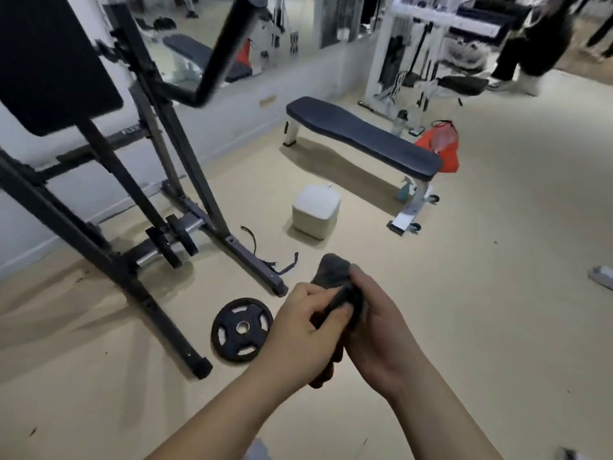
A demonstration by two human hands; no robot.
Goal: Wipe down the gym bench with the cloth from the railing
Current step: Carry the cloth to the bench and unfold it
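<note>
Both hands were together, the left hand (298, 323) and right hand (378, 330) each gripping the dark cloth (333, 270) bunched between them. The gym bench (361, 137) stood well apart ahead. Folding the cloth into a flat pad first would probably allow even strokes along its padding.

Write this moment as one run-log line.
cloth: held | left hand: grips cloth | right hand: grips cloth | bench: ahead, untouched

Hands: two, left hand (298, 330) and right hand (381, 330), lower centre. Cloth (333, 270): one. Bench (358, 134): one, upper centre. Weight plate (242, 328): one, lower left of centre. Pale cube stool (316, 210): one, centre. Spray bottle (406, 189): one. Orange bag (442, 151): one, upper right.
</note>
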